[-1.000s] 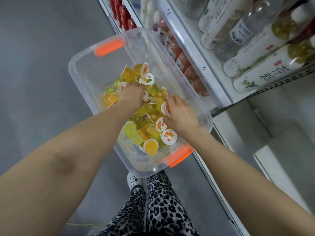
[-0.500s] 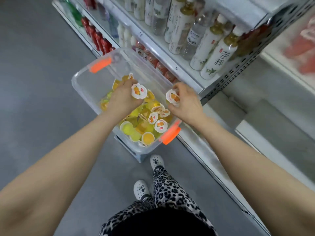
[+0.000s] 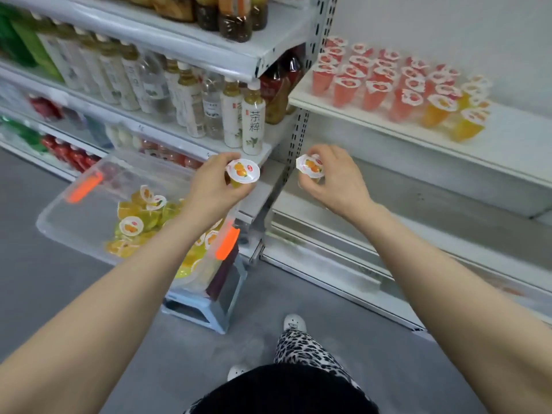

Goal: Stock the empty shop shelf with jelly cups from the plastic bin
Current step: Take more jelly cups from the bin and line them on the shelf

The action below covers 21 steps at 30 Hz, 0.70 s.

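Left hand fingers pinch an orange jelly cup, lid up; right hand grips a second cup likewise, upright for set-down. Both hang between the plastic bin and the shelf front edge; stocked rows fill its back.

The left hand and right hand are bare, as are the left forearm and right forearm up to the near edge of the view. At the near centre is a plain black top. Beyond it are trousers in a leopard print of black spots on pale grey. The white shoes are rounded at the toe: the far shoe has small dark marks on top, and the near shoe, to the left, is partly hidden by the top.
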Motion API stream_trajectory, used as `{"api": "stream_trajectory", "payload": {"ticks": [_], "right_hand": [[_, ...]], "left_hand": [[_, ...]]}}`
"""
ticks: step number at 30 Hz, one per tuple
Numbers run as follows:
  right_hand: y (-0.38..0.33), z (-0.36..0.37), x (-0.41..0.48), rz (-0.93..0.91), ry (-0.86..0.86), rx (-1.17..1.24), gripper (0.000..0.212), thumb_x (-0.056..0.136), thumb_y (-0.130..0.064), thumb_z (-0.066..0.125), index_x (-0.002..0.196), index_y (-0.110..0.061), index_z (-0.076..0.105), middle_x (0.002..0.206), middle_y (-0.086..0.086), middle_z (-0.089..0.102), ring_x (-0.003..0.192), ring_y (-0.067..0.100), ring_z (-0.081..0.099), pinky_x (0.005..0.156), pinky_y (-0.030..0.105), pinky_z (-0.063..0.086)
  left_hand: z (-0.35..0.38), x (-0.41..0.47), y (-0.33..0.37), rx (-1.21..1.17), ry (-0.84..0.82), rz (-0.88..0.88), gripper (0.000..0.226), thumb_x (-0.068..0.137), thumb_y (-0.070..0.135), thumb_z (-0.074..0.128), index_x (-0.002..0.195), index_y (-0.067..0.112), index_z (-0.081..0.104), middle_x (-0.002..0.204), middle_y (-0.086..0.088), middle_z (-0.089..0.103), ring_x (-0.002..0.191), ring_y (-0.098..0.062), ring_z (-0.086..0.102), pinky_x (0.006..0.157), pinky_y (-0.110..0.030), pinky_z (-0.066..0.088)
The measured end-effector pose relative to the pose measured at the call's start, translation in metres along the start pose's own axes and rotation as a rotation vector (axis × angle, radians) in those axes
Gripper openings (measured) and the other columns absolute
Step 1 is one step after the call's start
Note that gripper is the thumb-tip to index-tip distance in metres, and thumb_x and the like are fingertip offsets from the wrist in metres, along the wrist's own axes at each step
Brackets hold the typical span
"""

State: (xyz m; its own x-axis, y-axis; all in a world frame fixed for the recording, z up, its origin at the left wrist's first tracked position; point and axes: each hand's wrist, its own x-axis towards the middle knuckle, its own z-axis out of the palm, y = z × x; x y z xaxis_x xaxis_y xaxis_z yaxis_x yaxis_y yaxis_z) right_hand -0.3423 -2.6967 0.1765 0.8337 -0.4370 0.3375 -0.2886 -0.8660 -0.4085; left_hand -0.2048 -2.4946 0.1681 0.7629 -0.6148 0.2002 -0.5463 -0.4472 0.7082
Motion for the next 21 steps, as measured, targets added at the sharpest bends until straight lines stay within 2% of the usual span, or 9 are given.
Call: {"api": "stream_trajectory", "payload": {"ticks": [2, 6, 9, 13, 15, 19, 21], "right_hand": [[0.017, -0.024, -0.007, 0.043, 0.045, -0.02, 0.04, 0.083, -0.032, 0.066, 0.118, -0.015, 0.058, 0.111, 0.004, 0.06, 0.104, 0.025, 0.053, 0.082, 0.026, 0.034], [0.055, -0.072, -0.018, 0.1, 0.147, -0.055, 0.04, 0.083, -0.035, 0.067, 0.118, -0.018, 0.059, 0.111, 0.002, 0.06, 0.106, 0.024, 0.054, 0.086, 0.033, 0.04], [0.085, -0.108, -0.025, 0.125, 0.247, -0.08, 0.039, 0.083, -0.038, 0.067, 0.116, -0.018, 0.061, 0.109, 0.002, 0.062, 0.103, 0.021, 0.055, 0.084, 0.029, 0.04], [0.132, -0.162, -0.032, 0.161, 0.332, -0.118, 0.04, 0.083, -0.043, 0.067, 0.115, -0.02, 0.062, 0.109, 0.0, 0.063, 0.099, 0.019, 0.058, 0.084, 0.026, 0.041], [0.156, -0.191, -0.034, 0.178, 0.358, -0.13, 0.041, 0.083, -0.042, 0.069, 0.116, -0.02, 0.061, 0.11, 0.0, 0.063, 0.099, 0.018, 0.06, 0.085, 0.029, 0.043], [0.212, -0.245, -0.026, 0.276, 0.352, -0.088, 0.046, 0.08, -0.04, 0.073, 0.118, -0.021, 0.056, 0.111, -0.003, 0.064, 0.098, 0.018, 0.059, 0.088, 0.035, 0.046], [0.244, -0.262, -0.017, 0.334, 0.323, -0.064, 0.049, 0.078, -0.04, 0.073, 0.118, -0.023, 0.053, 0.11, -0.001, 0.064, 0.098, 0.02, 0.06, 0.088, 0.036, 0.047]], "left_hand": [[0.014, 0.007, 0.024, -0.014, -0.027, 0.038, 0.059, 0.074, 0.042, 0.078, 0.125, 0.021, 0.057, 0.118, -0.001, 0.062, 0.104, -0.02, 0.061, 0.089, -0.038, 0.051], [0.045, 0.021, 0.078, -0.052, -0.081, 0.168, 0.059, 0.073, 0.045, 0.074, 0.126, 0.025, 0.056, 0.117, 0.001, 0.061, 0.102, -0.016, 0.06, 0.09, -0.039, 0.05], [0.069, 0.033, 0.121, -0.062, -0.107, 0.248, 0.059, 0.077, 0.037, 0.077, 0.129, 0.021, 0.055, 0.119, 0.0, 0.059, 0.103, -0.013, 0.057, 0.091, -0.032, 0.048], [0.103, 0.049, 0.182, -0.088, -0.146, 0.33, 0.058, 0.076, 0.039, 0.077, 0.127, 0.02, 0.057, 0.116, 0.001, 0.061, 0.102, -0.016, 0.06, 0.091, -0.037, 0.049], [0.12, 0.059, 0.215, -0.097, -0.154, 0.376, 0.052, 0.075, 0.042, 0.076, 0.12, 0.021, 0.059, 0.111, 0.003, 0.063, 0.098, -0.015, 0.06, 0.088, -0.038, 0.05], [0.157, 0.084, 0.279, -0.058, -0.13, 0.414, 0.05, 0.073, 0.047, 0.077, 0.114, 0.024, 0.061, 0.107, 0.009, 0.065, 0.092, -0.009, 0.058, 0.078, -0.026, 0.044], [0.177, 0.097, 0.304, -0.072, -0.131, 0.395, 0.051, 0.071, 0.049, 0.078, 0.112, 0.023, 0.063, 0.105, 0.009, 0.066, 0.093, -0.01, 0.06, 0.081, -0.03, 0.048]]}}
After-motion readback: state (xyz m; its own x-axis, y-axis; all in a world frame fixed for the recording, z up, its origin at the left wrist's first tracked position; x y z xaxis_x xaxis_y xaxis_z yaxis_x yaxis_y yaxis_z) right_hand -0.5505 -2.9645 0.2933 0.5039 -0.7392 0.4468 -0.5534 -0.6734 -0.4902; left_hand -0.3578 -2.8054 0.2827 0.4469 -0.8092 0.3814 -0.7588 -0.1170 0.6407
